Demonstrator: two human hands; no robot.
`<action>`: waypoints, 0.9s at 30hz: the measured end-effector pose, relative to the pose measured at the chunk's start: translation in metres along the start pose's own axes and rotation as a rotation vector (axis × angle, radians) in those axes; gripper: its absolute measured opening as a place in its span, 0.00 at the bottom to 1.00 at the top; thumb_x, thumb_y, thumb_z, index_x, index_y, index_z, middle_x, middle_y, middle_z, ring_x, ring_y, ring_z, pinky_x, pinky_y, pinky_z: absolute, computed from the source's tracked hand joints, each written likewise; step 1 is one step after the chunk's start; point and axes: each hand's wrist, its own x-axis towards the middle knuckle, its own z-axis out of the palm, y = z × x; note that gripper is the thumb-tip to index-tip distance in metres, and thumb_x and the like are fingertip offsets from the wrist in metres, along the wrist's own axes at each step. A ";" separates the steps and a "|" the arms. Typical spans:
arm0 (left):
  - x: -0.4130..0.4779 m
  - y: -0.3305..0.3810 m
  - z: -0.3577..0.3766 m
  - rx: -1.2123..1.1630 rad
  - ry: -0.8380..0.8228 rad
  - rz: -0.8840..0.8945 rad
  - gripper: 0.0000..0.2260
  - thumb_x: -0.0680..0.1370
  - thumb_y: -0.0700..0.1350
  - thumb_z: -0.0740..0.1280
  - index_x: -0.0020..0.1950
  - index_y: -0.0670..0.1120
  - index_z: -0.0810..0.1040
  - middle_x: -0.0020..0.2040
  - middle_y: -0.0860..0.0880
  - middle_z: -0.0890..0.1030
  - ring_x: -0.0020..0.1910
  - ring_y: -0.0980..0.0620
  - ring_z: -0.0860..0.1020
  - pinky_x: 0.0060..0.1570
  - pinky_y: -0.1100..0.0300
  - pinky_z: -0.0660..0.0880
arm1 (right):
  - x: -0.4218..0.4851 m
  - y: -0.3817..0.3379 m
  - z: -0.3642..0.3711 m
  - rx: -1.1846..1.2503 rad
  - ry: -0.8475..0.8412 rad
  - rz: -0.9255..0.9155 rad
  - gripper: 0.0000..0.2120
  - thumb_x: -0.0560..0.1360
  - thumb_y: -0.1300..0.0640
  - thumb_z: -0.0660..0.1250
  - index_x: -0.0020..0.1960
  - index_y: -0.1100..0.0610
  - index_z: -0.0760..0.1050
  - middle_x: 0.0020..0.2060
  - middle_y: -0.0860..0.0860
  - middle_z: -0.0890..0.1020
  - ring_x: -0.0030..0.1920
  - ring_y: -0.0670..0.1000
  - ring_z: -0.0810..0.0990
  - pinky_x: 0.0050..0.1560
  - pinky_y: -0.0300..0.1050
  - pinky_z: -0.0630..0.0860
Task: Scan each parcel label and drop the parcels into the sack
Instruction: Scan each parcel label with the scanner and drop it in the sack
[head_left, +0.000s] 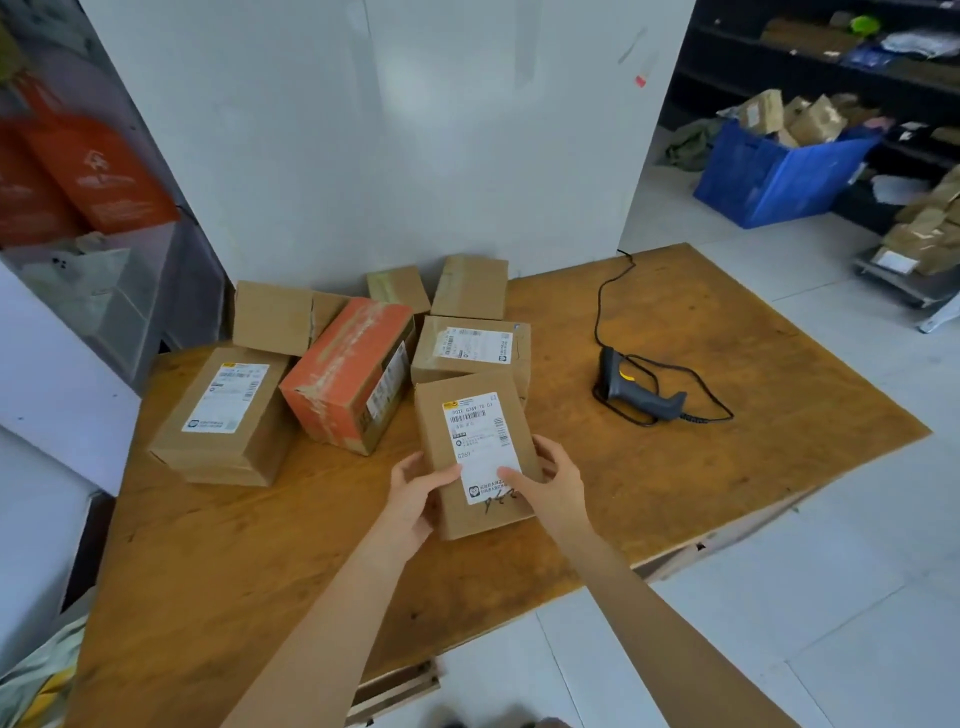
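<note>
A brown cardboard parcel (470, 415) with a white label facing up is held over the wooden table (727, 467). My left hand (413, 493) grips its near left side and my right hand (548, 483) grips its near right side, thumb on the label. A grey barcode scanner (636, 389) with a yellow trigger lies on the table to the right, its black cable coiled around it. More parcels sit behind: a large labelled box (223, 415), an orange box (348, 374) and another labelled box (472, 348). A pale sack edge (36, 675) shows at the bottom left.
Several plain cardboard boxes (470, 286) stand against the white wall at the table's back. A blue crate (779, 171) of brown packages and dark shelves are at the far right. Orange cartons (88, 176) sit on a stand at the left.
</note>
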 end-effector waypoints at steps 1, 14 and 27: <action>0.002 0.001 -0.002 0.005 -0.020 -0.016 0.40 0.65 0.36 0.78 0.70 0.53 0.62 0.60 0.45 0.78 0.57 0.44 0.77 0.52 0.43 0.77 | 0.001 0.001 -0.001 0.023 0.007 0.002 0.30 0.68 0.50 0.77 0.67 0.54 0.71 0.58 0.45 0.79 0.57 0.46 0.78 0.57 0.44 0.78; 0.029 0.001 0.056 0.181 -0.214 -0.080 0.51 0.56 0.39 0.84 0.75 0.49 0.63 0.60 0.47 0.82 0.60 0.43 0.79 0.59 0.40 0.75 | 0.150 0.035 -0.117 -0.356 0.179 0.050 0.15 0.77 0.58 0.66 0.63 0.58 0.71 0.58 0.56 0.77 0.60 0.58 0.75 0.55 0.52 0.72; 0.029 -0.045 0.136 0.008 -0.016 -0.065 0.47 0.58 0.37 0.81 0.73 0.44 0.64 0.58 0.45 0.83 0.60 0.44 0.79 0.56 0.45 0.77 | 0.245 0.051 -0.155 -1.104 -0.321 0.041 0.29 0.77 0.49 0.65 0.73 0.56 0.59 0.69 0.58 0.67 0.68 0.62 0.67 0.64 0.62 0.69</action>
